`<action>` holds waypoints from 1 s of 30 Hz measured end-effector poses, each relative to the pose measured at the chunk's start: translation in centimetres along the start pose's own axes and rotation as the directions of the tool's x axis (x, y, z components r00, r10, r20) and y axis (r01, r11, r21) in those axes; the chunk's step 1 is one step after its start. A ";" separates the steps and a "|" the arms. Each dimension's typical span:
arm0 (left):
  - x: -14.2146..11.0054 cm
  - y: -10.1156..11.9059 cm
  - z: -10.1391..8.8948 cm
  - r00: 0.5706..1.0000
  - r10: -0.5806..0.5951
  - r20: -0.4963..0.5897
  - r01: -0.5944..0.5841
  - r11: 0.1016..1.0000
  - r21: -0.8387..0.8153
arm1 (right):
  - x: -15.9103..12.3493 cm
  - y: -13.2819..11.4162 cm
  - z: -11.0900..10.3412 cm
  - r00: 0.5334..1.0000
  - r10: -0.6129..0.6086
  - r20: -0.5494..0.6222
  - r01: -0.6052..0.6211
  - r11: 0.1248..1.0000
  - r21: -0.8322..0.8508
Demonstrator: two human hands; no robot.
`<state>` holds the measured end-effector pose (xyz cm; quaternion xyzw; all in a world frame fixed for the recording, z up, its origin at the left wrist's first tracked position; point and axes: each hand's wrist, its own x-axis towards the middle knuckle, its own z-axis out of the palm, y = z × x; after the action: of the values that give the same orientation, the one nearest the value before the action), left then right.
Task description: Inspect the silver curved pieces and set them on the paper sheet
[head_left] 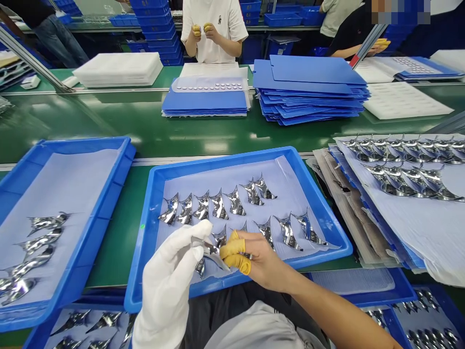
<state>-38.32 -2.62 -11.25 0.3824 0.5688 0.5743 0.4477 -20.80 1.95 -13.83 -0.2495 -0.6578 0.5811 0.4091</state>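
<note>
Gloved left hand (165,281) and cotted right hand (259,259) hold a chrome part (208,249) above the tray (232,161), fingers (232,252) clamped on its edges, apparently to spare its polish.

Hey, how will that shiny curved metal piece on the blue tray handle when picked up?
That metal piece is probably stiff and light, holding shape despite thin edges. Its mirror finish looks slippery and easily marked. Its curve may rock.
</note>
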 end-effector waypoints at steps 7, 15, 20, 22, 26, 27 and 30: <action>0.8 -0.4 0.3 0.987 -0.162 -0.015 0.161 0.986 -0.047 | 0.0 -1.0 0.2 0.992 0.128 -0.003 -0.128 0.988 0.084; 1.5 -1.1 0.9 0.998 -0.009 0.055 0.003 0.995 0.104 | 0.5 -0.1 0.9 0.865 0.501 0.016 -0.412 0.694 0.591; 2.6 -1.2 0.8 0.993 -0.105 0.050 0.099 0.989 0.111 | 0.6 0.1 1.1 0.839 0.545 0.009 -0.424 0.643 0.638; 3.1 -1.4 1.1 0.980 -0.192 0.049 0.186 0.977 0.103 | 0.5 0.6 0.8 0.835 0.550 -0.007 -0.430 0.660 0.617; 3.4 -1.6 1.6 0.950 -0.293 0.110 0.278 0.951 0.133 | 0.5 2.0 -3.0 0.855 0.501 -0.135 -0.466 0.856 0.225; 3.4 -1.6 1.6 0.939 -0.326 0.108 0.308 0.938 0.158 | 0.6 2.3 -4.7 0.854 0.482 -0.195 -0.494 0.870 -0.014; 3.5 -1.8 1.1 0.900 -0.431 0.073 0.404 0.884 0.235 | 1.5 3.0 -10.4 0.818 0.419 -0.395 -0.575 0.556 -0.601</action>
<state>-38.24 0.97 -13.23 0.3312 0.6676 0.3751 0.5512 -13.40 9.54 -16.46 -0.6192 -0.6819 0.3515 0.1675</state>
